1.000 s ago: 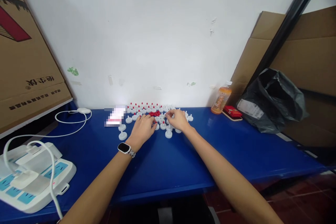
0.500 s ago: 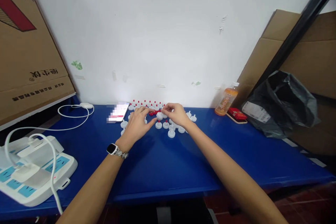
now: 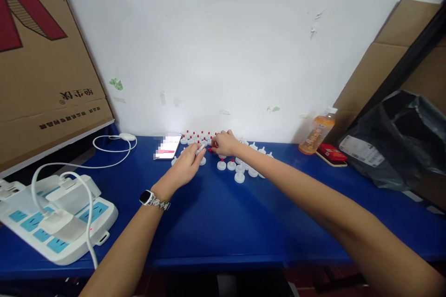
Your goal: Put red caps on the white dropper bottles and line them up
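My left hand [image 3: 186, 164] is closed on a white nozzle cap [image 3: 200, 149], its spout showing beyond the thumb and fingers. Beside it, my right hand [image 3: 226, 144] reaches down with bent fingertips pinched on a small red tip cap [image 3: 210, 150] at the little red pile, which the hand mostly hides. White nozzle caps with red tips, such as this red-tipped nozzle cap [image 3: 221, 165], stand in front of and behind the right hand. Several bare white nozzle caps [image 3: 239, 176] sit below the right forearm, partly covered by it.
A phone [image 3: 169, 146] lies left of the caps. At far left are a power strip [image 3: 101, 222] with a white cable and a cardboard box [image 3: 66, 65]. An orange drink bottle [image 3: 317, 134], a red packet [image 3: 331, 152] and a dark plastic bag [image 3: 400, 134] stand to the right.
My hands have moved apart. The left now holds a white nozzle cap, while the right has turned down onto the red tip caps. The view has shifted slightly left.
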Demonstrator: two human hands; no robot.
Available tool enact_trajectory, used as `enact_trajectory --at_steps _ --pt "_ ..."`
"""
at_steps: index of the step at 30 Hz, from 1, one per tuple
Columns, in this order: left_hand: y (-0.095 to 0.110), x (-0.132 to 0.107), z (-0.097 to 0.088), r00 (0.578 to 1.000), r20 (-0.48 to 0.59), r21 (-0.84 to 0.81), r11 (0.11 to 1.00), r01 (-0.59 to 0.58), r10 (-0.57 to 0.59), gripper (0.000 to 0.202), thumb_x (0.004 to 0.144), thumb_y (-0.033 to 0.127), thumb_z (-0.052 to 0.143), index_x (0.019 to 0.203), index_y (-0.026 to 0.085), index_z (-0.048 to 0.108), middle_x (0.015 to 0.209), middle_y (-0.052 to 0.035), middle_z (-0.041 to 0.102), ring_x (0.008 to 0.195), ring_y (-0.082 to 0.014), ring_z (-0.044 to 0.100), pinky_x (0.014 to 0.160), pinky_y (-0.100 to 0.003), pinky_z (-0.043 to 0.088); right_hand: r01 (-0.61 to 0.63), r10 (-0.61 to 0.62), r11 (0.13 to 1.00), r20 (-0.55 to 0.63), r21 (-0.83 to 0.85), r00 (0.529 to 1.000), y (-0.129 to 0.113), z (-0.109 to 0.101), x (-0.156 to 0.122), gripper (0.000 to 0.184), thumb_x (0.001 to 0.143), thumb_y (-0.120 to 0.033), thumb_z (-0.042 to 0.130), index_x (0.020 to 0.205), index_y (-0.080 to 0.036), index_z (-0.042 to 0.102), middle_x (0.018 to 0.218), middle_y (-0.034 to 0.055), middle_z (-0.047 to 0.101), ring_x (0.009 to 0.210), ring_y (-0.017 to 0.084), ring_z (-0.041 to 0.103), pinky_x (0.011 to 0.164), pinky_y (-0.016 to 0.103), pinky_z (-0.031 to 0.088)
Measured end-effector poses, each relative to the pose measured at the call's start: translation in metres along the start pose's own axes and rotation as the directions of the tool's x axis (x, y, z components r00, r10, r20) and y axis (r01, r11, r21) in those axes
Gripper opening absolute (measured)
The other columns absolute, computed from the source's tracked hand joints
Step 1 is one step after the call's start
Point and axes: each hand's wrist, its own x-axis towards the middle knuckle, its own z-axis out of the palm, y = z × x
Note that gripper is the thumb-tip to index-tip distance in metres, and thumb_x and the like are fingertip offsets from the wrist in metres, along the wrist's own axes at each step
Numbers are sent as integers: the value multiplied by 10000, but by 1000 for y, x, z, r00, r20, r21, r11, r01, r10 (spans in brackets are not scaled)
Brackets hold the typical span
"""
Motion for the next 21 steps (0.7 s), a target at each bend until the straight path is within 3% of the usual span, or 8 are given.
enact_trajectory --at_steps 3,8,11,13,15,17,19,21 --pt "-4 -1 5 998 -25 16 998 52 -52 307 998 429 375 1101 178 518 1055 -96 625 971 -238 586 856 -392 478 -1 4 997 31 -77 1000 -4 8 7 125 811 -280 670 847 -184 743 895 139 731 1006 312 594 941 455 301" --pt "-8 -4 12 997 -25 40 996 78 -77 265 979 398 426 1113 183 500 1061 -96 612 979 -241 578 844 -389 475 -14 16 999 37 -40 999 -4 12 8 88 819 -223 653 810 -177 727 877 138 729 1015 305 599 948 456 293" --pt "-10 -4 14 998 -20 29 997 66 -65 260 986 396 413 1120 189 496 1066 -92 613 976 -236 584 845 -388 478 -14 16 997 -27 73 999 1 6 4 56 805 -214 662 790 -179 703 863 106 732 998 277 615 952 434 325" --pt "-9 -5 16 998 -23 23 998 60 -59 273 988 409 408 1137 197 493 1085 -90 615 975 -231 590 841 -383 483 0 27 966 -103 260 994 4 -2 -4 48 804 -188 642 820 -182 687 857 68 736 913 225 644 901 377 393" --pt "-7 -5 18 998 -31 14 998 62 -61 303 985 425 414 1172 198 486 1121 -94 614 965 -224 597 829 -375 491 6 94 861 -171 508 981 6 -9 -17 71 814 -178 612 856 -178 669 827 41 734 793 172 661 792 306 456" --pt "-2 -5 21 997 -34 2 998 70 -70 340 979 435 424 1207 191 483 1143 -104 612 937 -218 603 808 -369 500 17 206 697 -223 717 953 4 -11 -36 82 822 -214 607 874 -173 655 794 34 727 725 153 664 690 266 480" --pt "5 -6 24 997 -30 -18 997 76 -76 375 971 440 442 1239 180 481 1138 -107 617 889 -209 608 779 -362 507 52 315 541 -259 840 913 1 -9 -58 138 817 -288 634 880 -168 655 781 42 720 718 163 669 645 260 489" --pt "13 -7 27 998 -15 -50 997 64 -65 391 961 433 468 1256 177 488 1129 -100 626 840 -194 611 750 -349 511 83 388 438 -272 895 881 -3 -4 -81 204 798 -345 666 887 -161 673 780 51 718 722 170 668 647 267 499"
